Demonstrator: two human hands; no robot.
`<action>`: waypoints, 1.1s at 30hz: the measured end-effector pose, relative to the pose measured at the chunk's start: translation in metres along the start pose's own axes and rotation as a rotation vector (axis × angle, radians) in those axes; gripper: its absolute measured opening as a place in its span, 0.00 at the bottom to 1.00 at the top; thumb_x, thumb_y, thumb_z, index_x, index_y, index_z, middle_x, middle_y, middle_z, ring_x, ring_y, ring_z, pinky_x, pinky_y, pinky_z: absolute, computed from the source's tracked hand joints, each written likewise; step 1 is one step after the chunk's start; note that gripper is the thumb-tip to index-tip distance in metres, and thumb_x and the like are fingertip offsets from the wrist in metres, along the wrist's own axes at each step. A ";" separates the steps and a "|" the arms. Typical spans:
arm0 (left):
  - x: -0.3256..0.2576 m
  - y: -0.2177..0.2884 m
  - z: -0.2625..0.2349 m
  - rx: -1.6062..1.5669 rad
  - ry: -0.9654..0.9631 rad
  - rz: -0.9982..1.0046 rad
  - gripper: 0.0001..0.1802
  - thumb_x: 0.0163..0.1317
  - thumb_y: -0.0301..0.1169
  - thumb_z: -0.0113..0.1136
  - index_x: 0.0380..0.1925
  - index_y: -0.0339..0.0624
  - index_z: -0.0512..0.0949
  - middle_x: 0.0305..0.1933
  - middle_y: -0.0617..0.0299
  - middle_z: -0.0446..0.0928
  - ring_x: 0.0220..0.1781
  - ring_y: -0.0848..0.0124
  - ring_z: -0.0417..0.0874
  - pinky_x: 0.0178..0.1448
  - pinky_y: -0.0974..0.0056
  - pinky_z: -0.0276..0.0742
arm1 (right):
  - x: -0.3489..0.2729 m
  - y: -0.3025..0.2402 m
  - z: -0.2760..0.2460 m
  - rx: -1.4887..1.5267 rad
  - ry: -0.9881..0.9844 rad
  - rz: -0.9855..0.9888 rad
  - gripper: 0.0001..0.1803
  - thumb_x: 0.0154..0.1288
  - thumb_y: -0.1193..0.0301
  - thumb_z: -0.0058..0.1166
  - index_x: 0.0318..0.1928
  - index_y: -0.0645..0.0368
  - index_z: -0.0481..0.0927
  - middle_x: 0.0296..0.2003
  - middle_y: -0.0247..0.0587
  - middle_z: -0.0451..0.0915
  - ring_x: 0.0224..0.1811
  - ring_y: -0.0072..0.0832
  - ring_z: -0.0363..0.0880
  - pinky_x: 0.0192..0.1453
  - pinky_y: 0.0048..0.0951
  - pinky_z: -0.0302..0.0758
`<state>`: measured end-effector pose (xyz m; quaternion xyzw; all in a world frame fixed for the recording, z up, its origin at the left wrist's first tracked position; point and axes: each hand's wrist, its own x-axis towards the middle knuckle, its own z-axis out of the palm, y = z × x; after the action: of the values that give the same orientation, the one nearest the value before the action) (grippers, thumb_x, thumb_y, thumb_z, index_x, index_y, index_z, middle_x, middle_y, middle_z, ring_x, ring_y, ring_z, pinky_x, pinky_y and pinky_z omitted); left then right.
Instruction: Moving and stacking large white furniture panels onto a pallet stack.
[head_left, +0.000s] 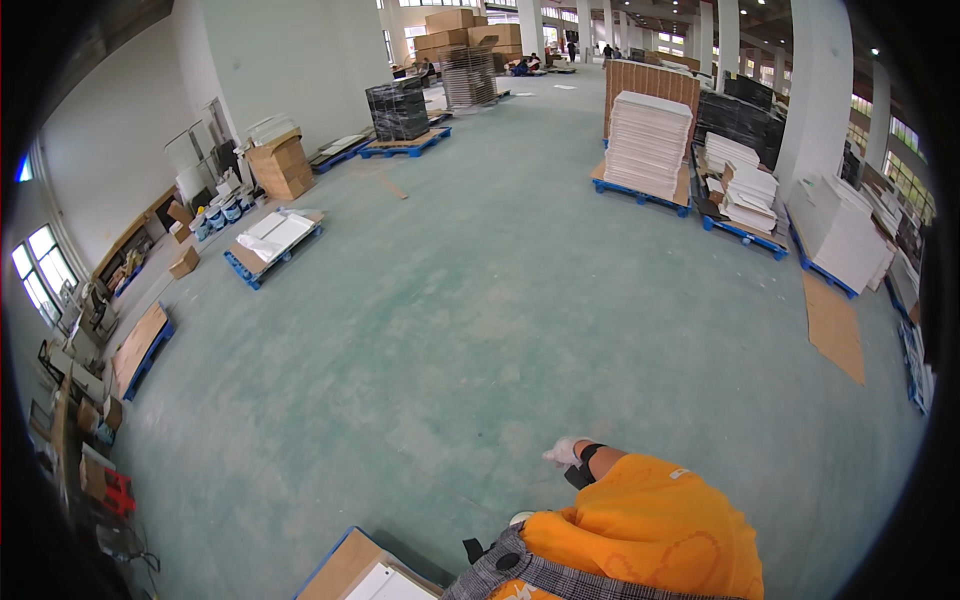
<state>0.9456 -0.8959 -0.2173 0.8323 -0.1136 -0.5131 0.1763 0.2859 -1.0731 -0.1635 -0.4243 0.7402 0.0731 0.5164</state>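
Note:
My right hand (565, 451), in a whitish glove, hangs over the green floor at the lower middle. Its fingers point left, looking loosely apart, and nothing shows in them. A black band (579, 474) circles that wrist, below a bright orange sleeve (650, 515). My left hand is out of sight. Grey checked cloth (500, 570) covers part of my body. Left of it, at the lower edge, lies a pallet topped with a brown board (345, 562) and a white panel (385, 583). A small pale shape (521, 517) beside the orange cloth is too hidden to name.
Stacked white panels (648, 145) stand on blue pallets at the right, near white pillars (815, 90). To the left are a low pallet with white sheets (275, 236), a cardboard-topped pallet (140, 345) and buckets (215, 217). A black-wrapped stack (397, 108) stands farther back; people are in the distance.

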 end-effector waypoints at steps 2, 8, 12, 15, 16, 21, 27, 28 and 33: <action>-0.002 -0.001 0.001 -0.013 0.002 -0.010 0.33 0.70 0.52 0.35 0.49 0.32 0.78 0.45 0.54 0.82 0.45 0.66 0.81 0.54 0.61 0.74 | 0.000 0.000 0.000 -0.012 -0.003 -0.003 0.32 0.69 0.45 0.38 0.51 0.60 0.82 0.52 0.41 0.81 0.52 0.36 0.79 0.55 0.36 0.73; -0.004 -0.008 0.003 -0.037 0.006 -0.022 0.35 0.70 0.53 0.34 0.49 0.31 0.78 0.44 0.53 0.82 0.45 0.66 0.81 0.54 0.61 0.74 | 0.004 0.000 0.000 -0.021 -0.017 0.012 0.32 0.68 0.45 0.37 0.51 0.59 0.83 0.52 0.40 0.81 0.51 0.36 0.79 0.54 0.36 0.73; -0.005 -0.011 0.004 -0.053 0.006 -0.028 0.36 0.70 0.54 0.33 0.49 0.31 0.79 0.44 0.53 0.82 0.45 0.65 0.81 0.54 0.61 0.74 | 0.010 0.003 0.002 -0.025 -0.020 0.001 0.32 0.68 0.45 0.38 0.51 0.59 0.83 0.52 0.39 0.82 0.50 0.36 0.79 0.53 0.36 0.73; -0.015 -0.010 0.002 -0.036 0.009 -0.015 0.36 0.70 0.54 0.33 0.50 0.31 0.78 0.43 0.53 0.82 0.44 0.64 0.80 0.54 0.61 0.74 | 0.009 -0.002 0.002 -0.031 -0.028 0.002 0.32 0.68 0.45 0.38 0.50 0.59 0.83 0.51 0.39 0.82 0.49 0.35 0.80 0.53 0.36 0.73; -0.018 -0.007 0.002 0.009 0.009 0.008 0.36 0.70 0.54 0.33 0.50 0.31 0.78 0.43 0.52 0.82 0.44 0.63 0.80 0.54 0.61 0.74 | 0.008 -0.003 0.001 -0.012 -0.029 0.008 0.32 0.68 0.45 0.38 0.50 0.59 0.83 0.51 0.40 0.82 0.49 0.35 0.80 0.53 0.36 0.73; -0.017 -0.005 0.003 0.028 0.005 -0.015 0.36 0.70 0.53 0.34 0.51 0.31 0.77 0.46 0.51 0.81 0.47 0.63 0.81 0.55 0.61 0.74 | 0.006 -0.007 0.000 -0.023 -0.022 -0.010 0.32 0.68 0.46 0.38 0.50 0.59 0.83 0.51 0.40 0.82 0.51 0.36 0.79 0.53 0.36 0.73; -0.017 -0.001 0.007 0.015 0.006 -0.007 0.36 0.70 0.53 0.34 0.51 0.31 0.77 0.47 0.51 0.81 0.47 0.63 0.81 0.55 0.61 0.74 | 0.000 -0.007 0.001 0.015 -0.030 -0.008 0.32 0.69 0.46 0.38 0.51 0.61 0.82 0.52 0.41 0.81 0.54 0.36 0.78 0.55 0.37 0.73; -0.017 -0.002 0.007 0.011 0.006 -0.009 0.36 0.70 0.53 0.34 0.51 0.31 0.77 0.47 0.51 0.81 0.47 0.63 0.81 0.55 0.61 0.74 | 0.000 -0.007 0.002 0.015 -0.034 -0.008 0.32 0.69 0.47 0.38 0.51 0.61 0.82 0.52 0.42 0.81 0.54 0.36 0.78 0.55 0.37 0.73; -0.017 -0.002 0.009 0.002 0.004 -0.010 0.35 0.70 0.53 0.34 0.51 0.31 0.77 0.47 0.51 0.81 0.47 0.63 0.81 0.55 0.61 0.74 | 0.005 -0.005 0.005 0.010 -0.057 0.005 0.31 0.70 0.48 0.38 0.52 0.61 0.81 0.53 0.43 0.80 0.55 0.36 0.77 0.56 0.37 0.73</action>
<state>0.9296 -0.8899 -0.2081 0.8340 -0.1093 -0.5123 0.1730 0.2928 -1.0765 -0.1683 -0.4177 0.7266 0.0829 0.5391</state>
